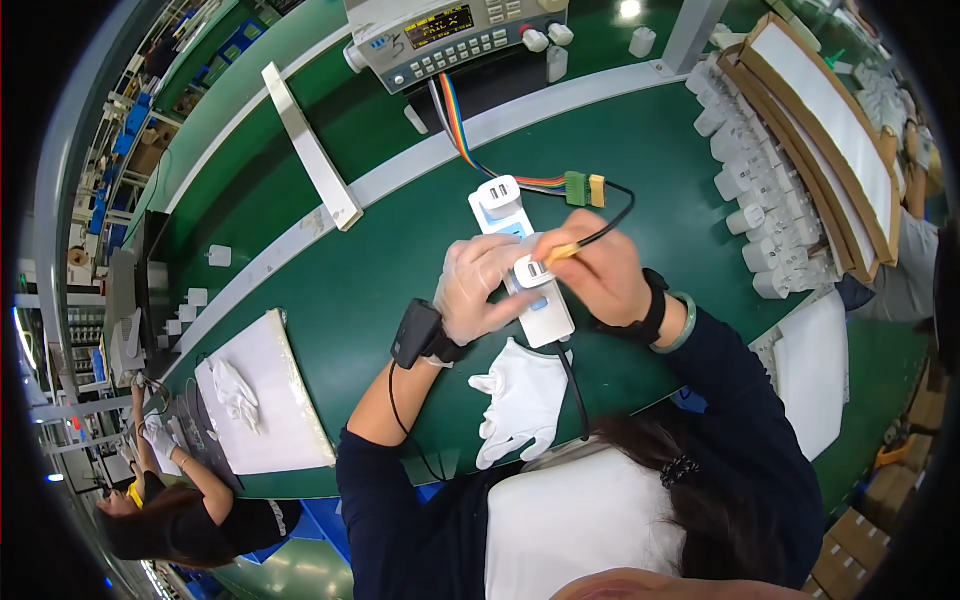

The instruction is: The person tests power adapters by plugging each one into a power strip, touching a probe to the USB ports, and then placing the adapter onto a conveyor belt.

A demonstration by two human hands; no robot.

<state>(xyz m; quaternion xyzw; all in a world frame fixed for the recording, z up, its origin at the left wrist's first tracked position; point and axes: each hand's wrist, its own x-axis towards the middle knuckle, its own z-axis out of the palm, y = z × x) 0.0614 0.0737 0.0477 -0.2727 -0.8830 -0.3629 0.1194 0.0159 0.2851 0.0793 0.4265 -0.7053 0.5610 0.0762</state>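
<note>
White charger cube on the long white plastic strip, held by the half-curled, gloved left hand; yellow plug pinched by the bare right hand. The slot could be scraped by skewed insertion.

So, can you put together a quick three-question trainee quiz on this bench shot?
1. Which of the person's hands wears a clear glove?
2. True or false: the right hand is holding a screwdriver.
3. Fill in the colour: multicoloured wires run from the bench instrument to a ___ connector block.

Key:
1. The left hand.
2. False: it holds a yellow plug on a black cable.
3. Green.
</note>
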